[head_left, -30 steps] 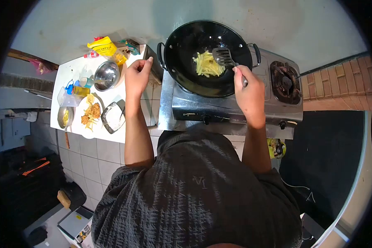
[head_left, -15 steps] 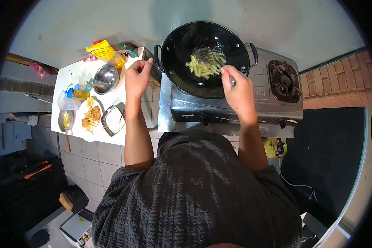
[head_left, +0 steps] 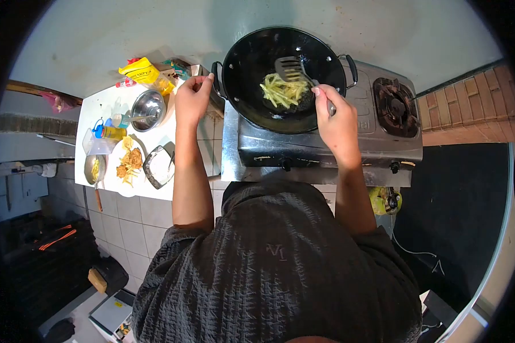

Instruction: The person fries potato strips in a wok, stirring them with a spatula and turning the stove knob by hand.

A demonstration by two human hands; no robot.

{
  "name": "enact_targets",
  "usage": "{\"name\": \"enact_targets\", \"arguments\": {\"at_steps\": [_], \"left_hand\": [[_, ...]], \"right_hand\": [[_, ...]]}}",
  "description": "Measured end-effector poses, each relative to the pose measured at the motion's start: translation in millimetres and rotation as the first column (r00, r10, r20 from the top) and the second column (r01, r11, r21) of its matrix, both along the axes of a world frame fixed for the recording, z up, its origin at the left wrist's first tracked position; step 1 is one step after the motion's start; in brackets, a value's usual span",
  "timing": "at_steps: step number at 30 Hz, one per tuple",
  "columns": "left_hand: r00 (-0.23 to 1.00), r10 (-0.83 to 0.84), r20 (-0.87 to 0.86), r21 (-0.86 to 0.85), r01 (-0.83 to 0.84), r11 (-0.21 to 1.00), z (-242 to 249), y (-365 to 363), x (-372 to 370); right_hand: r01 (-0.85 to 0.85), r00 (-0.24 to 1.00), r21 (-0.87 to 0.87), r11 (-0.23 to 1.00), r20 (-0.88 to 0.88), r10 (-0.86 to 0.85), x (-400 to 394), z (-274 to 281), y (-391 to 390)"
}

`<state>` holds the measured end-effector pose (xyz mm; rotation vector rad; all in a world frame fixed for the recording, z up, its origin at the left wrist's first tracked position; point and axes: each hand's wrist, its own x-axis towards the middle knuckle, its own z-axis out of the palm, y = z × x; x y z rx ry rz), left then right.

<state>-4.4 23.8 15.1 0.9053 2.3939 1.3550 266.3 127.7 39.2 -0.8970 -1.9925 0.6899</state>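
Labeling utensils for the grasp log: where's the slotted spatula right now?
Head view: in the right hand, slotted spatula over the wok, beside the pale strips.

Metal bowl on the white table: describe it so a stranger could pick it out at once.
Left of the black wok stands a white table. On it, between the yellow bag and the plate of fried food, sits the metal bowl. It is the shiny, round one with a utensil's handle reaching out over its rim.
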Motion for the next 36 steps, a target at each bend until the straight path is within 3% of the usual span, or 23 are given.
{"name": "enact_targets", "arguments": {"at_steps": [4, 11, 14, 20, 23, 25, 27, 30, 33, 36], "left_hand": [[0.999, -0.008, -0.035, 0.028, 0.009, 1.000, -10.5, 5.5, -4.1], [0.999, -0.034, -0.029, 0.032, 0.034, 0.999, -13.8, 5.1, -6.0], [0.999, -0.027, -0.039, 0.038, 0.028, 0.999, -15.0, 6.3, -6.3], [0.999, -0.015, -0.039, 0.037, 0.016, 0.999, -12.7, 5.9, -3.3], [0.999, -0.022, -0.033, 0.070, 0.024, 0.997, -19.1, 6.7, -6.5], [0.999, -0.018, -0.036, 0.054, 0.020, 0.998, -15.5, 6.5, -4.3], [0.999, -0.014, -0.039, 0.036, 0.015, 0.999, -11.2, 5.5, -1.9], [1.000, -0.011, -0.027, 0.013, 0.011, 1.000, -8.3, 4.9, -1.7], [0.999, -0.021, -0.034, 0.020, 0.022, 1.000, -8.5, 4.0, -1.5], [0.999, -0.016, -0.044, 0.027, 0.017, 0.999, -6.2, 5.1, 1.3]], "right_hand": [[-0.033, 0.999, -0.086, 0.996, -0.015, 0.032, 0.0, -0.9, -3.8], [0.047, 0.998, -0.006, 0.999, -0.040, -0.047, 0.0, 0.3, 3.3], [-0.008, 0.999, -0.149, 0.989, 0.039, 0.014, 1.1, 3.7, -0.9], [0.058, 0.997, 0.038, 0.998, -0.058, -0.055, -0.2, -3.2, 3.3], [0.019, 0.999, -0.016, 1.000, -0.046, -0.020, 5.0, 1.6, 1.9], [-0.025, 0.999, -0.171, 0.985, 0.031, 0.030, 7.0, 1.4, -3.6], [-0.058, 0.998, -0.137, 0.989, -0.001, 0.058, 5.6, -5.1, -4.6], [0.077, 0.997, 0.041, 0.996, -0.025, -0.076, 3.3, -3.2, -1.1], [0.092, 0.995, 0.116, 0.989, -0.055, -0.087, 5.9, -4.4, 13.2], [0.081, 0.997, 0.064, 0.995, -0.015, -0.080, 4.9, -4.5, 14.6]]}}
